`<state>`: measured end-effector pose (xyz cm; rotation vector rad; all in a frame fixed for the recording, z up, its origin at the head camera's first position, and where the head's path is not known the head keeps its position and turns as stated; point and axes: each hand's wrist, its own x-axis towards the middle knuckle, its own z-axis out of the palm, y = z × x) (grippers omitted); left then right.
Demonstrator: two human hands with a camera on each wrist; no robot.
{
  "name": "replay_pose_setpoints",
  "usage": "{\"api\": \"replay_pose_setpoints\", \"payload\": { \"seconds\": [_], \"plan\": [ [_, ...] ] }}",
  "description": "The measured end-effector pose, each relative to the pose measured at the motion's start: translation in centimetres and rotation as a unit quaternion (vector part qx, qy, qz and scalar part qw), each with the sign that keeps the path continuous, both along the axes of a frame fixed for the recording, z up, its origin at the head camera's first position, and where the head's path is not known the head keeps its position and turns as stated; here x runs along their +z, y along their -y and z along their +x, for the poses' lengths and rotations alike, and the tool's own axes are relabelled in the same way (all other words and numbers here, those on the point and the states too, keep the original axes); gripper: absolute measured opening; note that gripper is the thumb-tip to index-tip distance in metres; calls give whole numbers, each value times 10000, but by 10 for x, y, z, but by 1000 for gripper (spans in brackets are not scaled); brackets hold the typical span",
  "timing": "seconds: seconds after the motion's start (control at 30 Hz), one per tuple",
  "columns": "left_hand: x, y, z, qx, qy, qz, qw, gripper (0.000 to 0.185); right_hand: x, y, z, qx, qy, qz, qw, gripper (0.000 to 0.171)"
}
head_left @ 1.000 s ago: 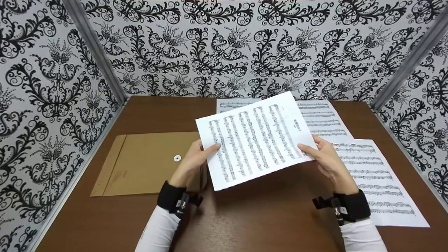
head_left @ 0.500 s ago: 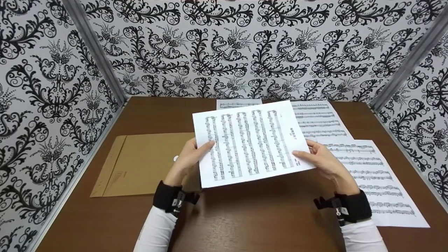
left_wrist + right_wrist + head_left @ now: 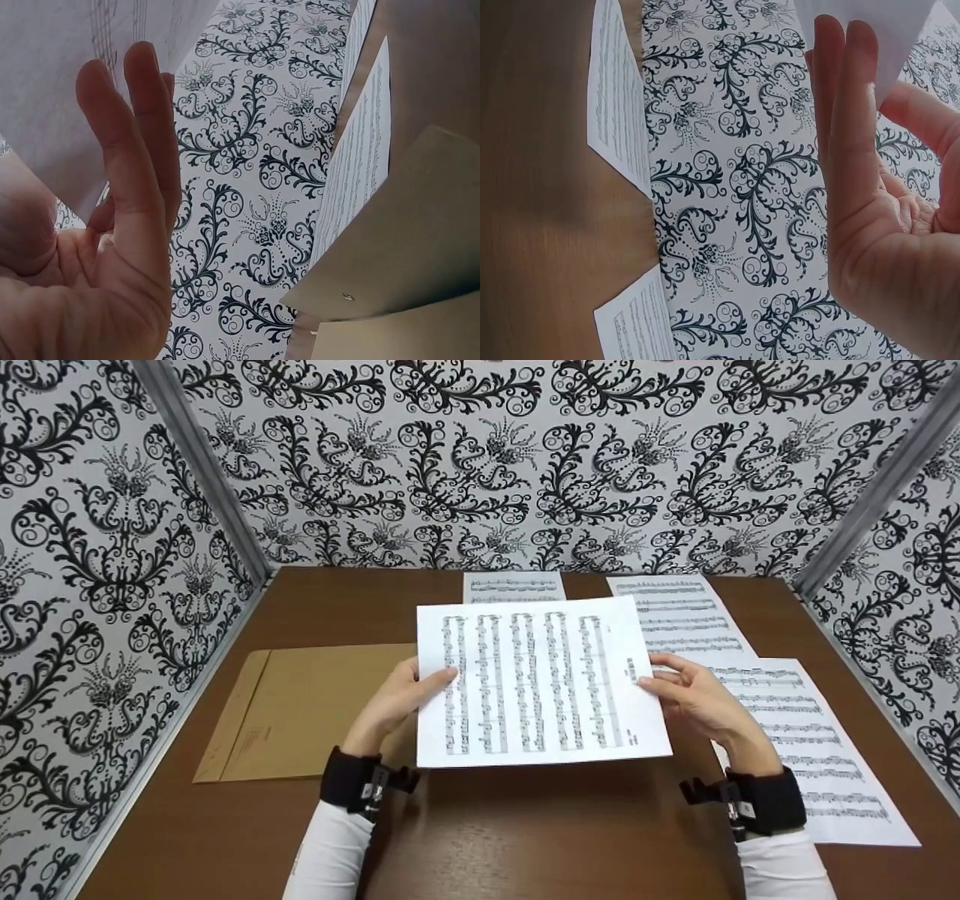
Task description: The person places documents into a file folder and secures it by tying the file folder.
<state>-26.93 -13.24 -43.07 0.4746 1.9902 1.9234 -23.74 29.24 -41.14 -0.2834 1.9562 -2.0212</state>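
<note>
Head view: the sheet of music is being held above the wooden table by its 2 short edges, the left hand pinching the left edge with thumb on top and fingers beneath, the right hand pinching the right edge likewise. Compared with 1 second ago, the sheet is being turned from a tilt to lie square and is being lowered slightly, so it appears to be in the course of being straightened. A brown envelope is lying just left of the left hand, and 3 other music sheets are lying behind and to the right.
</note>
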Motion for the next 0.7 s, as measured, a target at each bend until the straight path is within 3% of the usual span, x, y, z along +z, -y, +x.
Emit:
{"api": "replay_pose_setpoints", "payload": {
  "seconds": [0.37,0.7],
  "plan": [
    [-1,-3,1,-277,131,-63,9995,38,-4,6,-1,98,-37,131,9999,42],
    [-1,-6,1,-370,96,-67,9992,38,-12,15,-2,379,-198,256,9988,27]
  ]
}}
